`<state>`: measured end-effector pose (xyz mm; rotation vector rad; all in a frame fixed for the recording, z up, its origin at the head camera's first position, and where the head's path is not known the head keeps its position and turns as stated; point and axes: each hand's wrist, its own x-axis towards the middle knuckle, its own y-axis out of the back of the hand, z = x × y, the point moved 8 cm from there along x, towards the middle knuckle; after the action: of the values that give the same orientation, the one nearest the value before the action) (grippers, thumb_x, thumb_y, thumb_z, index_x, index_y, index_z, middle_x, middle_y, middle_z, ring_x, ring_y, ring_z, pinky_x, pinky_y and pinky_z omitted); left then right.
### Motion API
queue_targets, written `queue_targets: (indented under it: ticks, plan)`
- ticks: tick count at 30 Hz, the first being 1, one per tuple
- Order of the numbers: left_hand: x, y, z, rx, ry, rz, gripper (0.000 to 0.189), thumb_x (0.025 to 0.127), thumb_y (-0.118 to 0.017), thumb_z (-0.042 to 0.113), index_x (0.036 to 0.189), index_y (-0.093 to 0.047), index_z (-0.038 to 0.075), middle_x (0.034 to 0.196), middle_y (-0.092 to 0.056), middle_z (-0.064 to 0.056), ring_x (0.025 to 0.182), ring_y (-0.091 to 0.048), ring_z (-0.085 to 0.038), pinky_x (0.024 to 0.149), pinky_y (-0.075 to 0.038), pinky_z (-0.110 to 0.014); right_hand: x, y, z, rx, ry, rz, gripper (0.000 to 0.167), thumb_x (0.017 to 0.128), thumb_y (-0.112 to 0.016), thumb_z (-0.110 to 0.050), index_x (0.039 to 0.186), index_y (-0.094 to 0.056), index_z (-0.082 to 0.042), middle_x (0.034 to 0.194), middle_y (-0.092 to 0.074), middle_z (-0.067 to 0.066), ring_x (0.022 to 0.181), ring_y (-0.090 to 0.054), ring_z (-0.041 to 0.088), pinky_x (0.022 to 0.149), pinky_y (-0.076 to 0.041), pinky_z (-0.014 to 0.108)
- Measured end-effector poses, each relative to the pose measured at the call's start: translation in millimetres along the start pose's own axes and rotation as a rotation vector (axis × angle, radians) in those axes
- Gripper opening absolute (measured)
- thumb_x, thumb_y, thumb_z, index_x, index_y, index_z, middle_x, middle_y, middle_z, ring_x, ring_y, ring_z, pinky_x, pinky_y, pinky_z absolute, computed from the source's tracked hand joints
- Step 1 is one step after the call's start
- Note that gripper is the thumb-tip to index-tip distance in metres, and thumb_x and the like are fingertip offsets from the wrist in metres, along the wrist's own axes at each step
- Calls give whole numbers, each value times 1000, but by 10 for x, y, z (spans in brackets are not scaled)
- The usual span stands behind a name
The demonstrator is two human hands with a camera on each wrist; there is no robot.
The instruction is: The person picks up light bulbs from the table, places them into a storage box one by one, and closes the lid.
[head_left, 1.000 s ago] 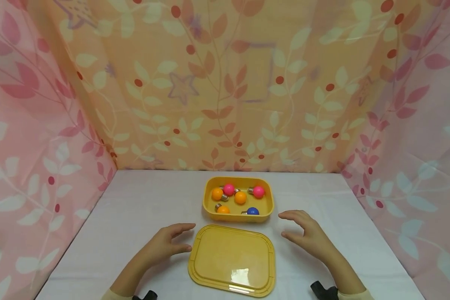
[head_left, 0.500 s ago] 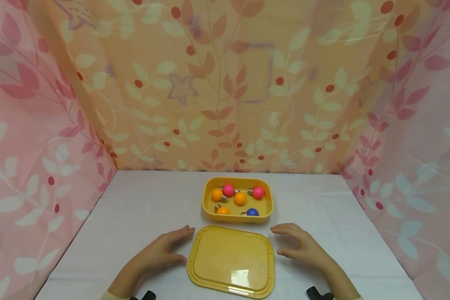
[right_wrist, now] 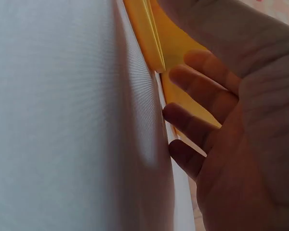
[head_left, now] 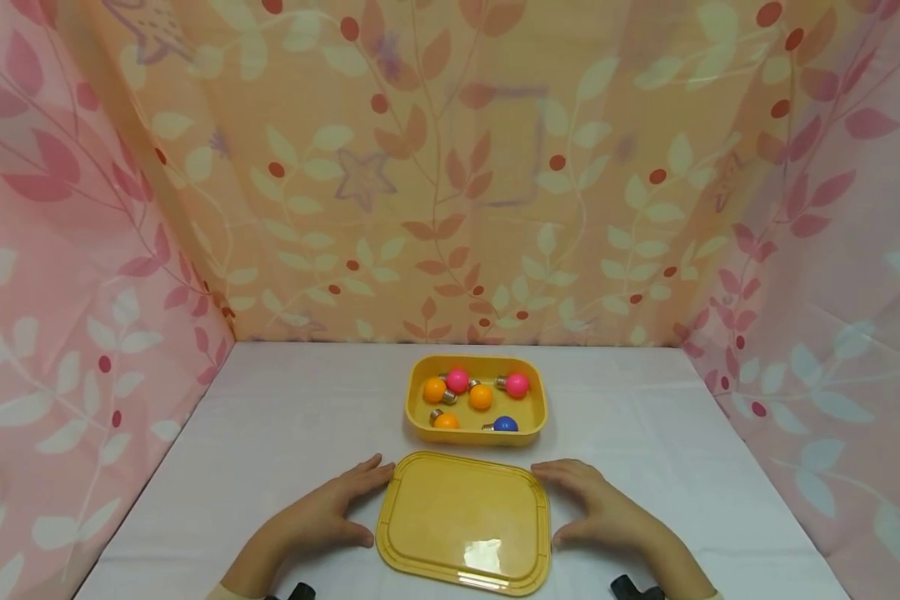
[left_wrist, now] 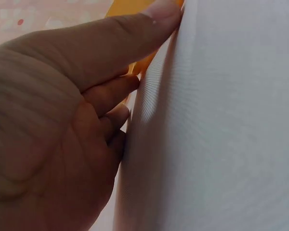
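A yellow plastic lid (head_left: 461,517) lies flat on the white cloth. At its left side is my left hand (head_left: 322,510), with fingers and thumb spread; the fingertips reach the lid's upper left corner. My right hand (head_left: 607,510) curves about the opposite side, its fingertips by the upper right corner and its thumb beside the edge. Neither hand grips the lid; whether the tips touch it I cannot tell. Behind the lid stands a yellow box (head_left: 476,437) without a cover, holding several small bulbs, among them a pink bulb (head_left: 517,384), an orange bulb (head_left: 481,397) and a blue bulb (head_left: 506,423).
The white cloth (head_left: 292,400) covers the table. A patterned orange curtain (head_left: 450,208) closes off the back, with a pink curtain (head_left: 67,292) at the left and another pink curtain (head_left: 832,292) at the right. Black wrist straps show at the bottom.
My right hand has come down and left to the lid's right side. My left hand has lowered slightly, its fingers now at the lid's corner. The lid and box stay in place.
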<state>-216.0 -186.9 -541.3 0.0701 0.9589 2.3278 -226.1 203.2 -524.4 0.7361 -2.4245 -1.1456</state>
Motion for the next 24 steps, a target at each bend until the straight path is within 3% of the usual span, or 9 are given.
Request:
queue_targets:
  ticks: [3,9,18,24]
  plan:
    - [6,-5,-19,14,15,4,98,75,-85,53,159,-37,37,171,-22,-3,156,-21,-37,120,-23,-69,17,-34,-19,-27,24,-4,99,64,-85,-67,150,-53,-29,149,-52,-16,139,-45,21,112,-34,59]
    - [3,2,13,59,-23,19,99,76,-84,54,160,-37,32,170,-25,-4,156,-22,-36,119,-24,-69,48,-87,-90,-118,85,11,116,55,-82,-76,153,-50,-22,149,-53,-11,138,-46,23,112,-28,50]
    - [7,-3,28,101,-52,39,101,75,-85,53,160,-37,28,169,-26,-2,156,-22,-32,120,-25,-67,47,-122,-131,-202,-47,-73,130,49,-78,-82,156,-44,-17,154,-49,-5,143,-41,27,118,-33,61]
    - [32,-15,46,104,-56,37,102,75,-85,54,161,-36,29,169,-26,-2,156,-22,-32,120,-25,-67,0,-81,-211,-253,-26,-47,132,48,-77,-84,154,-47,-13,152,-50,-2,142,-44,27,116,-38,59]
